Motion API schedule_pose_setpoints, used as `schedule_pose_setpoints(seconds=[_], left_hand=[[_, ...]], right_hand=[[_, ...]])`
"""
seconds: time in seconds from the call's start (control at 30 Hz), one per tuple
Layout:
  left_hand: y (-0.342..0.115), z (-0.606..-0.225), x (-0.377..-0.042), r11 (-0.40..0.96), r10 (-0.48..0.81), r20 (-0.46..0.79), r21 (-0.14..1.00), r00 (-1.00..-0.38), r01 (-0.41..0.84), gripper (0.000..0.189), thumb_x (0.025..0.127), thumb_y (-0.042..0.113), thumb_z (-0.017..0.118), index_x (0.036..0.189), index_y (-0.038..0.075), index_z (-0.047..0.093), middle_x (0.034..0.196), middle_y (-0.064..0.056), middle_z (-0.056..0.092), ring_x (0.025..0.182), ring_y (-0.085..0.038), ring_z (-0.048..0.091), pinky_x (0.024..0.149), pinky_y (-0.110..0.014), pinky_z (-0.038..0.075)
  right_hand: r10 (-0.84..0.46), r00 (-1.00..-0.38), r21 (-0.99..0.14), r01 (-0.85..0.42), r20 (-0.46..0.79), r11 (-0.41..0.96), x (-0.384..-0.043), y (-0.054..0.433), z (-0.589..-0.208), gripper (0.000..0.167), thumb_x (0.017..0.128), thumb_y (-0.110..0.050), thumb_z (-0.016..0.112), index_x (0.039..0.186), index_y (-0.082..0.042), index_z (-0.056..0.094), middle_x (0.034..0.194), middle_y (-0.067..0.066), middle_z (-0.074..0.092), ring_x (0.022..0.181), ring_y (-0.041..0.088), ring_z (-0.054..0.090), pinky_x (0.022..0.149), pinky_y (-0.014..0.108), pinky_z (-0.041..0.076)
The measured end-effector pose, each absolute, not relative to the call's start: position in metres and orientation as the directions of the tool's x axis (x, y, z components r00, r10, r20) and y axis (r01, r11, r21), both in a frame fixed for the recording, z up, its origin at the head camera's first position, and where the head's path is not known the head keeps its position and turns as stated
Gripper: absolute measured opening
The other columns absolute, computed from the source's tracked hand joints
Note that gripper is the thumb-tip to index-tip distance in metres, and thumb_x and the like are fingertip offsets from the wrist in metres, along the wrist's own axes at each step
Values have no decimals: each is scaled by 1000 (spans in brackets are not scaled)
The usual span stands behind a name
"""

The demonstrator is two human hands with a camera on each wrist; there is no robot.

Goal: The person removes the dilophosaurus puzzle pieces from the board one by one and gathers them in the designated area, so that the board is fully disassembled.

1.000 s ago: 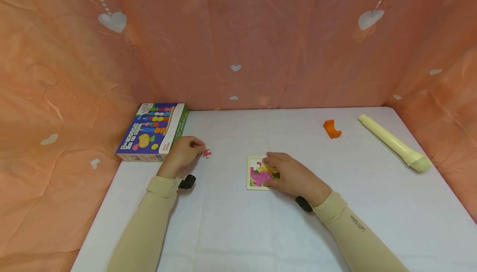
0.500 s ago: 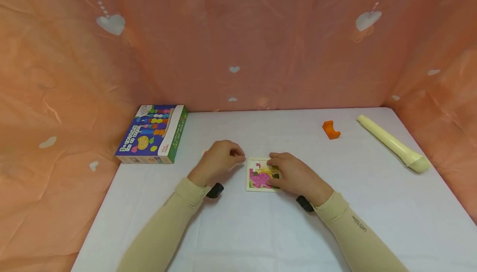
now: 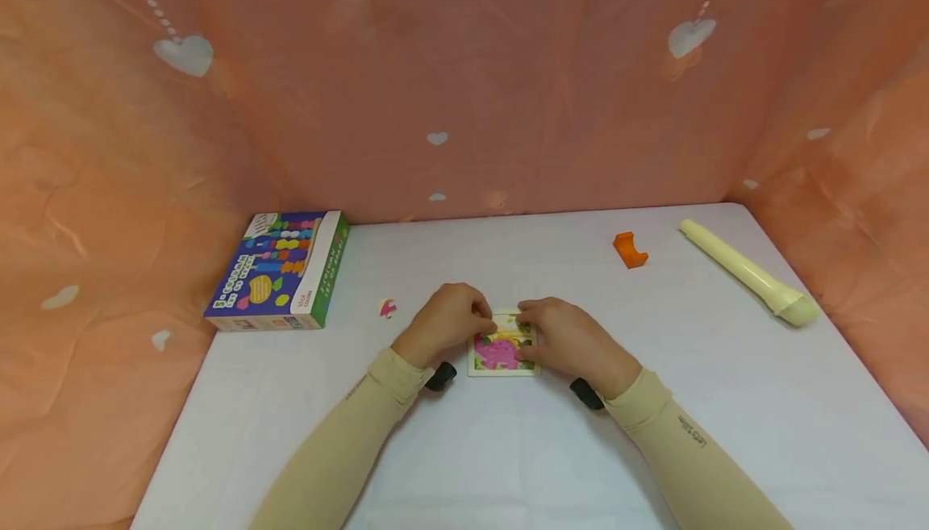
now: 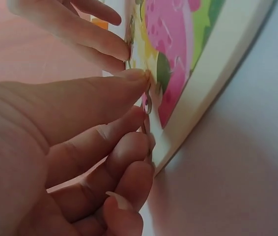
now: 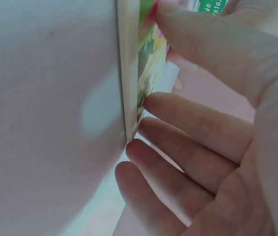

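The left hand has bent fingers touching the top left part of the square, cream-edged puzzle board with a pink animal picture, but I cannot tell if they pinch a piece. The right hand has its fingers spread and touches the board's right side. The board lies on the white table, and a small pink-and-white puzzle piece is left of it.

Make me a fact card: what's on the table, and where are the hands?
Puzzle: pink picture, pale frame
Left hand: touching puzzle's upper left
Right hand: touching puzzle's right side
Loose piece: pink and white, left of puzzle
Box: purple and green, far left
Block: orange, notched
Tube: pale yellow, right of block
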State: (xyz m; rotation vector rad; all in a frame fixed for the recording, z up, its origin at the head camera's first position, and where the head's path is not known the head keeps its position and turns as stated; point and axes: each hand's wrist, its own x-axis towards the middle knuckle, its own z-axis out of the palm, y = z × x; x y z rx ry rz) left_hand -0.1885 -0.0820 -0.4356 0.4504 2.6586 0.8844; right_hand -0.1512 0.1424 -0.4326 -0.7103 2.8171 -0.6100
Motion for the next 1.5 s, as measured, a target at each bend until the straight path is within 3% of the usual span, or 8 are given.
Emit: schedule_pose_setpoints(seconds=[0.33,0.73,1.13,1.5], left_hand=[[-80,-434,-185,761,367,-162,618,-916,195,16,87,27,90,85,14,83,89,3,76,87,-15,64,78,-31,54],[-77,-433,-181,782,341,-169,596,-925,180,14,87,27,90,86,14,83,87,4,77,84,-14,64,76,-31,53],[-76,-432,-181,789,297,-200,603,-934,122,18,88,29,90,93,13,85,98,2,80,94,-16,67,83,-35,56],[-74,-433,-179,788,314,-171,595,-934,157,15,88,25,87,94,11,83,96,0,78,92,-17,66,82,-35,56]], right_hand=[[-483,-874,-437,-416,-48,797,-153,145,-436,50,90,-30,90,128,-1,76,145,18,69,136,40,65,114,54,52],[-476,-875,-475,-385,-84,792,-153,144,-436,54,90,-30,89,132,1,75,149,19,66,140,41,61,116,55,50],[-484,-872,-474,-393,-80,788,-154,144,-436,54,91,-30,89,132,2,74,149,20,66,141,42,61,117,55,50],[-475,-875,-459,-386,-92,801,-154,143,-436,52,92,-30,88,131,1,75,149,19,66,140,41,61,117,54,50]])
